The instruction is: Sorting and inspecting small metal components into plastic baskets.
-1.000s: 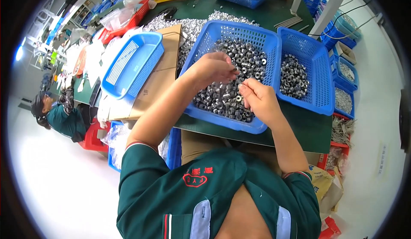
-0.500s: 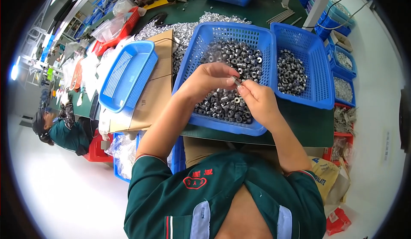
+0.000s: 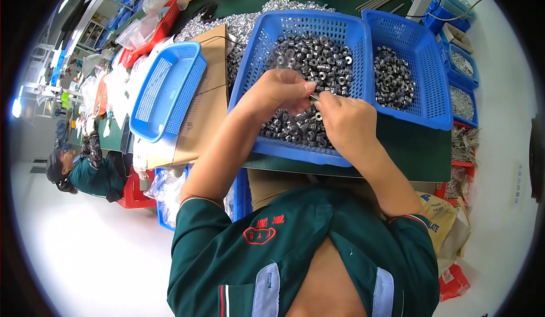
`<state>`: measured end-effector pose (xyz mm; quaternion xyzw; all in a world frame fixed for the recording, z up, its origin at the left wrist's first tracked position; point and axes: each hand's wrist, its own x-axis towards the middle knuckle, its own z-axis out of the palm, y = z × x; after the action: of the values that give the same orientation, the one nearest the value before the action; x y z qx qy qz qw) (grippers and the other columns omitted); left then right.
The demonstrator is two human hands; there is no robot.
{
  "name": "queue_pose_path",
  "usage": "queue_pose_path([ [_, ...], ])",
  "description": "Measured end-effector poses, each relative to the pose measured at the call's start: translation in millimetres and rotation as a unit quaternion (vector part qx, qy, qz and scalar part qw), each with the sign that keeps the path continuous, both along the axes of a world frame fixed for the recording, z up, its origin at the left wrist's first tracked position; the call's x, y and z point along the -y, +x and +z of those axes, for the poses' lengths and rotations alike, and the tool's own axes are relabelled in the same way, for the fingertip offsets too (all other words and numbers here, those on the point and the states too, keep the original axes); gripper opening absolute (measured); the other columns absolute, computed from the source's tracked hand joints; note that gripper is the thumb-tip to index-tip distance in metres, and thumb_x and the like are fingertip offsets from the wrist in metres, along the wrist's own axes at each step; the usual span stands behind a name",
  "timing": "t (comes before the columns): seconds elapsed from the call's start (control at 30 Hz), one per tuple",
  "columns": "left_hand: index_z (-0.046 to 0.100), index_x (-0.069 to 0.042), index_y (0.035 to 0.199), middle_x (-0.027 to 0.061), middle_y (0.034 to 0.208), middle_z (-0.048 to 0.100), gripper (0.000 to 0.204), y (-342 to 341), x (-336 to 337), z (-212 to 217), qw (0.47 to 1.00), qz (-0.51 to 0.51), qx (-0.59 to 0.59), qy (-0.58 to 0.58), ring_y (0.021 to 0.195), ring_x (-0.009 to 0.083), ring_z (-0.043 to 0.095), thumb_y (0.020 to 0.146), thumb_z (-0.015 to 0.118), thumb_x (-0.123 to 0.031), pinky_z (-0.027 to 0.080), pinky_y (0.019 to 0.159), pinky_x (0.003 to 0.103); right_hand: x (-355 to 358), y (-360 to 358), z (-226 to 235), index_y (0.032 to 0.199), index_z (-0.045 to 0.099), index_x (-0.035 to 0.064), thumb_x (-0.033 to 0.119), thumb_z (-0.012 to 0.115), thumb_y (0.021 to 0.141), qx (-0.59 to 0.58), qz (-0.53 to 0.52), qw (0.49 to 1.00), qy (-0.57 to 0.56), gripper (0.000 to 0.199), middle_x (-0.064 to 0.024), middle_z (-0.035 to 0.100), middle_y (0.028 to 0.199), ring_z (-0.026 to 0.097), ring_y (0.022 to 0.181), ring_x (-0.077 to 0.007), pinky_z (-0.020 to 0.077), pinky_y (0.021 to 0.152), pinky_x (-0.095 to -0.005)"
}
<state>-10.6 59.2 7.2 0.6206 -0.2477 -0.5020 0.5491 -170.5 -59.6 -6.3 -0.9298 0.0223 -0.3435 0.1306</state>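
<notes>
Over the large blue basket [image 3: 244, 98], my left hand [image 3: 278, 93] and my right hand [image 3: 349, 121] meet fingertip to fingertip. Between them sits a small thin silvery metal piece [image 3: 314, 97], mostly covered by the fingers; its exact kind is hard to make out. My right thumb and forefinger pinch it from the right, and my left thumb and fingers close on its other end. Below and behind the hands, the basket holds many small dark-and-silver metal rings [image 3: 318, 56]. My hands hover above these rings.
A second blue basket [image 3: 434, 93] with similar rings [image 3: 393, 81] adjoins on the right. Left lies a shallow blue basket [image 3: 196, 81] on cardboard [image 3: 213, 107]. Shiny small parts [image 3: 241, 30] are heaped behind. Thin rods [image 3: 374, 2] lie at the back. A co-worker [image 3: 91, 175] sits far left.
The view has shifted, so the baskets appear higher. My right hand has turned, its back now facing up more. Both hands still hold the small metal piece.
</notes>
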Motion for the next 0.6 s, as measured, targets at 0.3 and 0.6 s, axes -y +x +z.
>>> queue_pose_path([
  [0.3, 0.061, -0.002, 0.092, 0.0077, 0.088, 0.066, 0.011, 22.3, -14.4, 0.6, 0.995, 0.047, 0.075, -0.054, 0.073, 0.0133, 0.061, 0.085, 0.062, -0.010, 0.049, 0.061, 0.025, 2.8, -3.6, -5.9, 0.074, 0.050, 0.0088, 0.023, 0.063, 0.088, -0.061, 0.021, 0.996, 0.063, 0.023, -0.0082, 0.057, 0.057, 0.059, 0.050, -0.0280, 0.0420, 0.044, -0.0399],
  [0.6, 0.067, -0.008, 0.088, 0.0110, 0.087, 0.063, 0.023, -2.9, -4.0, -17.5, 0.744, -0.147, 0.627, 0.177, 0.092, 0.0304, 0.060, 0.073, 0.072, -0.025, 0.047, 0.079, 0.041, 7.8, -4.5, -5.6, 0.077, 0.052, 0.0086, 0.027, 0.059, 0.091, -0.078, 0.022, 0.989, 0.122, 0.024, -0.0115, 0.055, 0.052, 0.059, 0.051, -0.0321, 0.0411, 0.045, -0.0435],
])
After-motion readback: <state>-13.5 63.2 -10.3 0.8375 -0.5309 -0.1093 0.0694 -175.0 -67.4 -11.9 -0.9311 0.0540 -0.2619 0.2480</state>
